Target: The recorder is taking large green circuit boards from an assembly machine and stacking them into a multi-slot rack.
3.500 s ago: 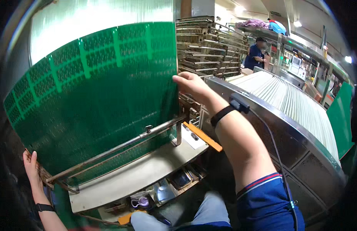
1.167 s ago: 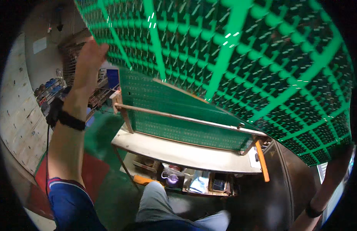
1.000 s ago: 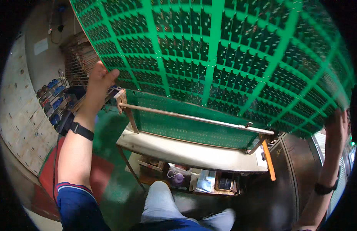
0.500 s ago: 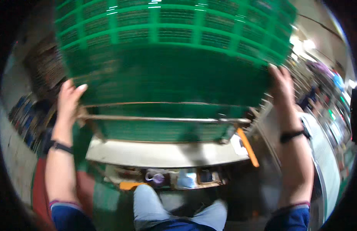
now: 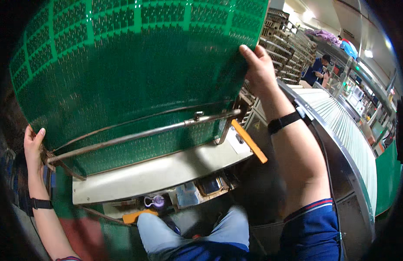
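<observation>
A large, thin green circuit board panel (image 5: 145, 69), with a grid of lighter lines across its upper part, is raised in front of me. My left hand (image 5: 34, 145) grips its lower left edge, thumb in front. The right edge is pinched by my right hand (image 5: 260, 69), also with the thumb on the face toward me; the fingers behind the panel are partly hidden. Just below runs a metal bar (image 5: 166, 129) with a small clamp. Under that bar, another green panel (image 5: 123, 162) stands against a white ledge (image 5: 145, 180).
Orange handles (image 5: 250, 141) flank the ledge. A shelf beneath holds a purple item (image 5: 155, 201) and a blue plastic item (image 5: 187, 194). At right runs a roller conveyor (image 5: 340, 124), with slotted racks (image 5: 283, 48) behind. A person (image 5: 316, 69) works farther off.
My view has turned to the right, so the panel and ledge appear farther left and tilted. Both hands keep hold of the panel. The conveyor and the other person show more fully.
</observation>
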The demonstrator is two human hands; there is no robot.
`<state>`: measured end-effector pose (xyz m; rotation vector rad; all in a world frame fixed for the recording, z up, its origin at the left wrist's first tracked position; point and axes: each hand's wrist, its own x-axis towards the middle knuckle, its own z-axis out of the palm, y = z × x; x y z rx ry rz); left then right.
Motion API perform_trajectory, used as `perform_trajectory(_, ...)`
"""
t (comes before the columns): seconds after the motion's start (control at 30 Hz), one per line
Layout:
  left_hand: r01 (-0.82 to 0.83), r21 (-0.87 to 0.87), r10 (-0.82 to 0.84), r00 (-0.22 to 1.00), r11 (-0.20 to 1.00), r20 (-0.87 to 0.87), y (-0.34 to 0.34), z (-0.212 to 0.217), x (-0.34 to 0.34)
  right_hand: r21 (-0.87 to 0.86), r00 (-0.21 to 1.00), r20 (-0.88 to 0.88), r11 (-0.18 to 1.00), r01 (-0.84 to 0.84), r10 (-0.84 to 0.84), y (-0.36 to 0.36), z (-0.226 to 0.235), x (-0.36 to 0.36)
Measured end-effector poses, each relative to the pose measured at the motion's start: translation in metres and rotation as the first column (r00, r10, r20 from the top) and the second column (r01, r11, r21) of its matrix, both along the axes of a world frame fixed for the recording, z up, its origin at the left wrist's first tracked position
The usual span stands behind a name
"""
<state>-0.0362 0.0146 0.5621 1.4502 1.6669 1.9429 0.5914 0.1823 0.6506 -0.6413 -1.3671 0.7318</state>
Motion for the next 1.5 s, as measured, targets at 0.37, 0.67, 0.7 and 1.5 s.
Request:
perform_trajectory(0.37, -0.008, -0.037, 0.004, 0.995, 0.999, -0.104, -0.007, 0.007, 0.023, 0.011, 0.983, 0.137, 0.993, 0.119, -0.119, 0.014, -0.031, 0.002)
perform_trajectory(0.67, -0.036, 0.061, 0.042, 0.994, 0.997, -0.099, -0.011, 0.056, 0.027, -0.097, 0.931, 0.334, 0.978, 0.185, -0.143, 0.025, 0.013, 0.057)
perform_trajectory(0.7, -0.033, 0.091, 0.046, 0.990, 0.995, -0.135, -0.011, 0.067, 0.023, -0.071, 0.917, 0.371, 0.980, 0.187, -0.148, 0.027, 0.020, 0.054)
perform_trajectory(1.5, -0.172, 0.294, 0.286, 0.867, 0.940, -0.408, -0.033, 0.003, 0.102, 0.510, 0.618, 0.569, 0.823, 0.252, -0.542, -0.057, -0.050, -0.022)
